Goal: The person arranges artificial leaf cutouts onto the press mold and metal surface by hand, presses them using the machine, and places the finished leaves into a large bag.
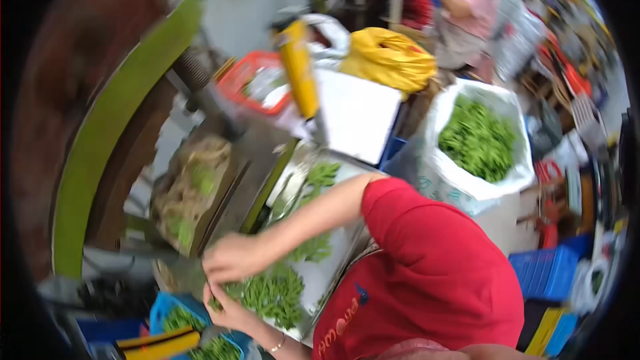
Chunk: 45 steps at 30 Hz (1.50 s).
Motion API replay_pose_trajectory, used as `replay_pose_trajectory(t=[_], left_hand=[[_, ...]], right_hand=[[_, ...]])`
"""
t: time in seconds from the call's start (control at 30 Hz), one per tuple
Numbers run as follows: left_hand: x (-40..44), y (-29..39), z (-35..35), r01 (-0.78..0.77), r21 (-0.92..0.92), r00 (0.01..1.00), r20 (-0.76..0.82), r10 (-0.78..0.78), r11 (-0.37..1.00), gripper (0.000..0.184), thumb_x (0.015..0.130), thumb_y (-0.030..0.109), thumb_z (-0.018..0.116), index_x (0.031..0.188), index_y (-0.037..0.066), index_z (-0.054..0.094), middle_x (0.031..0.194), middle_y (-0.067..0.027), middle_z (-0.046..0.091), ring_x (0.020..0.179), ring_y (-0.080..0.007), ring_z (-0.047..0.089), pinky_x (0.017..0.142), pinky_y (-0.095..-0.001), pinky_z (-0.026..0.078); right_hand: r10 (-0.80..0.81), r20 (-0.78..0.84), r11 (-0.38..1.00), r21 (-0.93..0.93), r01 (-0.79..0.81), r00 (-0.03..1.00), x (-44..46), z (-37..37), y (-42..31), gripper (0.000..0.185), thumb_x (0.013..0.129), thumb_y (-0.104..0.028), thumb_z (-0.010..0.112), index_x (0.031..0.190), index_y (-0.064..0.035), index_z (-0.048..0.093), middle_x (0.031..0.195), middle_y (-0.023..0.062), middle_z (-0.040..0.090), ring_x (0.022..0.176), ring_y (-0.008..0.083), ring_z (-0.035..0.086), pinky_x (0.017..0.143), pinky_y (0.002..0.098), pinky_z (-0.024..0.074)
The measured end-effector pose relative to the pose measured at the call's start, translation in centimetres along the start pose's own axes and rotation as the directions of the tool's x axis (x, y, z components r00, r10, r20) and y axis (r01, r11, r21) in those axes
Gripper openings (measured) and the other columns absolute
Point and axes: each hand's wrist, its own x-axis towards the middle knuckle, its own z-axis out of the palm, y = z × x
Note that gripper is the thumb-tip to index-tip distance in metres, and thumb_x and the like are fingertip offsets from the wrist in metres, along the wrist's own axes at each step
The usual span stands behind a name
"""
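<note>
My right hand (pixel 233 258) is closed, with its fingers curled down; what they hold is hidden. Just below it, my left hand (pixel 228 310), with a bracelet at the wrist, is closed around a bit of leafy greens. The two hands nearly touch. Beside them, a pile of leafy green vegetables (pixel 272 295) lies on a pale metal work surface (pixel 347 237). More loose sprigs (pixel 325 175) lie farther along that surface, partly hidden behind my right forearm. Blue baskets (pixel 160 312) with greens stand below my hands.
A white bag full of greens (pixel 477 139) stands at right. At the back are a yellow bag (pixel 390 60), a white board (pixel 353 113) and a red basket (pixel 235 80). A green-edged beam (pixel 127 113) curves along the left. Another person in pink (pixel 470 20) is farther off.
</note>
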Motion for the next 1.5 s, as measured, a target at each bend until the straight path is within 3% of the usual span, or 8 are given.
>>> replay_pose_trajectory(t=[0.17,0.33,0.53,0.7,0.83,1.17,1.33,1.5], left_hand=[[-1.7,1.4,2.1,-0.567,0.218,0.823,0.177,0.539,0.795,0.020,0.091,0.010,0.058,0.101,-0.005,0.064,0.095,-0.0135,0.065,0.079,-0.0204,0.061,0.069,-0.0281,0.051],[-4.6,4.1,1.7,-0.375,0.100,0.892,0.310,0.329,0.922,0.021,0.091,0.009,0.057,0.104,-0.005,0.063,0.101,-0.0149,0.064,0.084,-0.0234,0.061,0.074,-0.0307,0.051],[-5.2,5.2,0.1,-0.600,-0.022,0.774,0.239,0.586,0.800,0.022,0.092,0.009,0.055,0.109,-0.003,0.061,0.098,-0.0127,0.064,0.081,-0.0208,0.060,0.068,-0.0287,0.050],[-6.1,6.3,-1.2,-0.514,-0.002,0.816,0.307,0.490,0.858,0.024,0.092,0.010,0.055,0.112,-0.001,0.060,0.098,-0.0112,0.064,0.080,-0.0195,0.059,0.065,-0.0272,0.048],[-7.4,8.9,-2.4,-0.034,-0.025,0.944,0.327,0.040,0.999,0.022,0.091,0.011,0.055,0.110,0.001,0.061,0.092,-0.0089,0.064,0.071,-0.0146,0.056,0.059,-0.0243,0.044],[-4.5,3.6,0.1,-0.533,0.056,0.833,0.210,0.512,0.844,0.014,0.092,0.013,0.056,0.100,0.003,0.060,0.081,-0.0054,0.063,0.050,-0.0058,0.041,0.044,-0.0209,0.033],[-4.4,4.8,-0.6,-0.022,0.009,0.946,0.325,0.018,1.000,0.014,0.091,0.016,0.057,0.095,0.003,0.060,0.074,-0.0034,0.062,0.044,-0.0048,0.037,0.041,-0.0186,0.028],[-4.6,5.0,-1.3,-0.032,-0.138,0.968,0.242,0.065,0.990,0.011,0.091,0.015,0.056,0.091,0.004,0.060,0.084,-0.0046,0.066,0.042,-0.0044,0.035,0.041,-0.0184,0.028]], right_hand=[[0.230,-0.226,0.902,0.414,-0.120,0.947,-3.0,0.2,-0.8,0.023,0.088,-0.018,0.052,0.077,0.0007,0.059,0.070,0.0091,0.062,0.061,0.0240,0.059,0.055,0.0337,0.0448],[0.251,-0.306,0.874,0.479,-0.079,0.918,-5.3,-0.9,-1.4,0.020,0.083,-0.015,0.055,0.075,0.0030,0.061,0.067,0.0098,0.064,0.057,0.0211,0.060,0.053,0.0311,0.0477],[0.291,0.009,0.676,0.706,-0.212,0.957,-6.9,-2.6,-3.9,0.018,0.085,-0.010,0.053,0.075,0.0032,0.061,0.069,0.0079,0.064,0.057,0.0161,0.062,0.052,0.0259,0.0484],[0.218,-0.060,0.684,0.722,-0.108,0.974,-7.6,-2.4,-5.1,0.016,0.084,-0.008,0.055,0.076,0.0033,0.062,0.067,0.0078,0.063,0.054,0.0150,0.063,0.050,0.0237,0.0491],[0.247,-0.033,0.609,0.783,-0.128,0.968,-7.4,-2.9,-4.9,0.015,0.083,-0.008,0.055,0.078,0.0033,0.063,0.066,0.0073,0.063,0.055,0.0147,0.063,0.050,0.0236,0.0486],[0.290,0.040,0.681,0.693,-0.236,0.956,-6.9,-2.4,-3.4,0.016,0.084,-0.010,0.056,0.074,0.0007,0.062,0.061,0.0058,0.060,0.052,0.0122,0.060,0.046,0.0223,0.0445],[0.341,0.048,0.493,0.841,-0.222,0.939,-5.7,-0.8,-1.3,0.018,0.084,-0.011,0.057,0.070,-0.0019,0.060,0.057,0.0043,0.059,0.047,0.0095,0.053,0.044,0.0216,0.0412],[0.502,-0.293,0.660,0.737,-0.142,0.814,-4.0,-4.1,0.8,0.021,0.085,-0.014,0.059,0.067,-0.0045,0.058,0.055,0.0010,0.056,0.047,0.0070,0.048,0.044,0.0206,0.0385]])
